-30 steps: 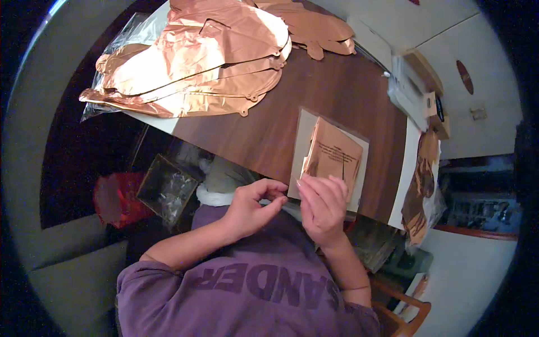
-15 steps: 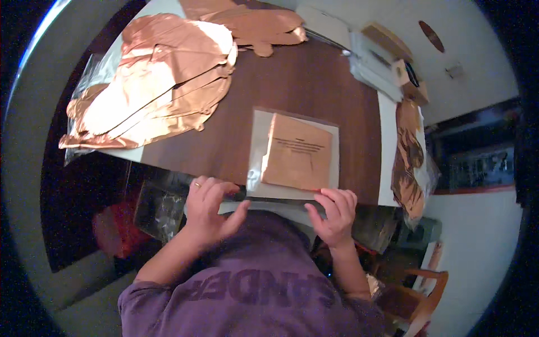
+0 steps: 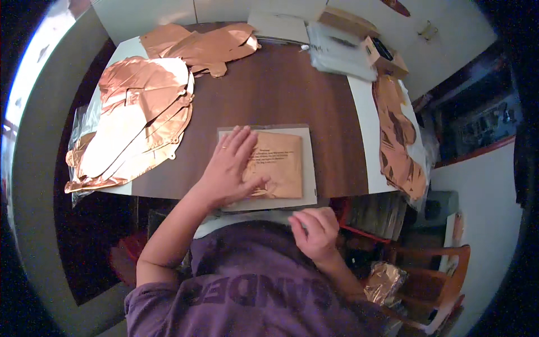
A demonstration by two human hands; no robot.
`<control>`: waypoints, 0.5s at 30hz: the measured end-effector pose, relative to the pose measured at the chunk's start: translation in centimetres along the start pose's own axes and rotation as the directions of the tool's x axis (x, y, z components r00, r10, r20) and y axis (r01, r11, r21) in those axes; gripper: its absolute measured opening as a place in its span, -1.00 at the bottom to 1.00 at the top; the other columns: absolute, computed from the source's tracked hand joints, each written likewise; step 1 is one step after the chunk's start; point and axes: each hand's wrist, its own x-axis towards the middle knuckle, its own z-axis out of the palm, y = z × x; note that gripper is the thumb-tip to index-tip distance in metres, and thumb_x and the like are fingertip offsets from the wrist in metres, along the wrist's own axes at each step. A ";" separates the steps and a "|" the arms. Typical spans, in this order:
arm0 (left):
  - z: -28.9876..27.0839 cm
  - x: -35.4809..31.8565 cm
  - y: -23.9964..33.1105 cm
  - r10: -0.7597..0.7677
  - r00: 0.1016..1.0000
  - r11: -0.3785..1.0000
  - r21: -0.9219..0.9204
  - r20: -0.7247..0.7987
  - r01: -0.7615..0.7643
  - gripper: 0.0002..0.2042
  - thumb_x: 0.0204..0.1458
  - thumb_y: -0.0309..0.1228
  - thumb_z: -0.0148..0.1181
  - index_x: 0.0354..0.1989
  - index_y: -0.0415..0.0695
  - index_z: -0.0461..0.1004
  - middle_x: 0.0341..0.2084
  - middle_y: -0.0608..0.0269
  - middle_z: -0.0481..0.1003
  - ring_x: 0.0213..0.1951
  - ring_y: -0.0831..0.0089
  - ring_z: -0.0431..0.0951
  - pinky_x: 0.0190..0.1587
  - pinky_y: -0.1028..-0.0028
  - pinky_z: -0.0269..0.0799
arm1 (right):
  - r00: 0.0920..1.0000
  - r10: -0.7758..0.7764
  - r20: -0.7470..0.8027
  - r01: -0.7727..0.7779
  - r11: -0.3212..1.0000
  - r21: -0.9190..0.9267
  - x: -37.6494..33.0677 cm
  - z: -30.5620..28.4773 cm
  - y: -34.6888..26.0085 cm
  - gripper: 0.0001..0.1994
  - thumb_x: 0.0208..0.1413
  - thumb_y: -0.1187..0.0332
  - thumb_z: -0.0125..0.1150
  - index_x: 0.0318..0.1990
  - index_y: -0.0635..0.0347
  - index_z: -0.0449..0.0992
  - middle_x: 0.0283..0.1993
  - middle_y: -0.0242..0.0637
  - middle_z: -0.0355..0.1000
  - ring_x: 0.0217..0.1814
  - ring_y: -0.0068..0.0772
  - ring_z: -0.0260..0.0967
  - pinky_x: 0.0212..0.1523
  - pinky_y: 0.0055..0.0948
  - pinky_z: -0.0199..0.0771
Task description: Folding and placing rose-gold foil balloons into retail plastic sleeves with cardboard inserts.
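In front of me, close to the table's near edge, lies a clear plastic bag [image 3: 309,174]. Inside it are a pale sheet and a folded copper-coloured foil piece [image 3: 283,180], with dark print showing over the foil. My left hand [image 3: 230,168] rests flat across the left part of the bag, fingers stretched out and thumb spread to the right. That hand covers the foil's left side. Just off the table edge, below the bag's right corner, my right hand [image 3: 317,231] is apart from the bag. Its fingers are curled in, and nothing shows in them.
Flat copper-coloured foil balloons [image 3: 140,118] are spread at the left, with more foil [image 3: 205,48] behind. A stack of clear bags [image 3: 339,50] and an open box [image 3: 386,56] stand far right. More foil [image 3: 398,135] lines the right edge. A wooden chair [image 3: 457,281] stands lower right.
My left hand has moved from the table edge onto the bag and lies flat on it. The right hand has drawn back from the bag's edge and curled its fingers. The view has shifted.
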 end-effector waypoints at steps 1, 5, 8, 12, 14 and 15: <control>-0.8 0.3 0.5 0.009 1.000 1.000 0.004 0.010 -0.009 -0.11 -0.04 0.11 0.20 0.33 -0.27 0.06 0.32 -0.22 0.04 0.37 -0.17 -0.06 0.38 0.04 -0.15 | 0.999 -0.031 0.042 0.029 0.998 0.049 -0.1 0.1 0.0 -0.79 -0.15 0.50 0.39 -0.29 0.23 0.56 -0.30 -0.23 0.50 -0.31 -0.18 0.45 -0.27 -0.28 0.43; -2.7 0.4 1.2 0.072 0.997 0.963 -0.261 -0.002 -0.070 -0.08 -0.26 0.03 0.43 0.30 -0.12 0.18 0.33 -0.12 0.03 0.36 -0.11 -0.01 0.37 0.01 -0.10 | 0.988 -0.075 0.136 0.069 0.997 0.042 -0.1 0.9 -0.1 -0.74 -0.03 0.37 0.32 -0.17 0.26 0.55 -0.13 -0.18 0.49 -0.13 -0.18 0.46 -0.06 -0.21 0.44; -3.1 -1.3 1.5 0.251 0.964 0.966 0.042 0.094 -0.255 -0.25 -0.27 -0.10 0.45 0.16 -0.10 0.32 0.25 -0.04 0.19 0.31 -0.05 0.14 0.31 -0.10 0.00 | 0.991 -0.030 0.133 0.026 0.999 0.033 0.1 1.6 0.0 -0.74 -0.01 0.38 0.28 -0.14 0.26 0.54 -0.04 -0.15 0.48 0.00 -0.15 0.42 0.03 -0.18 0.39; -1.6 -2.6 0.9 0.355 0.934 0.934 -0.015 -0.031 -0.356 -0.60 -0.14 -0.38 0.36 -0.09 -0.15 0.43 0.02 0.02 0.42 0.10 0.00 0.42 0.19 -0.02 0.26 | 0.989 -0.047 0.138 0.046 0.999 0.013 0.2 2.2 -0.2 -0.70 -0.02 0.39 0.26 -0.10 0.27 0.54 0.07 -0.14 0.44 0.14 -0.11 0.34 0.16 -0.11 0.28; -0.6 -3.1 0.4 0.398 0.910 0.917 0.020 -0.115 -0.398 -0.68 -0.14 -0.43 0.32 -0.17 -0.19 0.45 -0.04 0.07 0.43 0.05 0.09 0.45 0.18 0.06 0.30 | 0.985 -0.062 0.158 0.061 0.998 0.012 0.4 2.3 -0.5 -0.69 -0.02 0.38 0.26 -0.09 0.27 0.53 0.10 -0.14 0.43 0.18 -0.10 0.32 0.20 -0.09 0.25; -0.4 -3.3 0.3 0.394 0.911 0.919 0.024 -0.117 -0.395 -0.68 -0.14 -0.43 0.32 -0.17 -0.19 0.45 -0.04 0.07 0.43 0.05 0.09 0.45 0.18 0.06 0.30 | 0.982 -0.076 0.174 0.080 0.997 -0.013 0.6 2.5 -0.6 -0.65 -0.01 0.36 0.25 -0.05 0.28 0.51 0.13 -0.12 0.40 0.21 -0.07 0.28 0.23 -0.05 0.21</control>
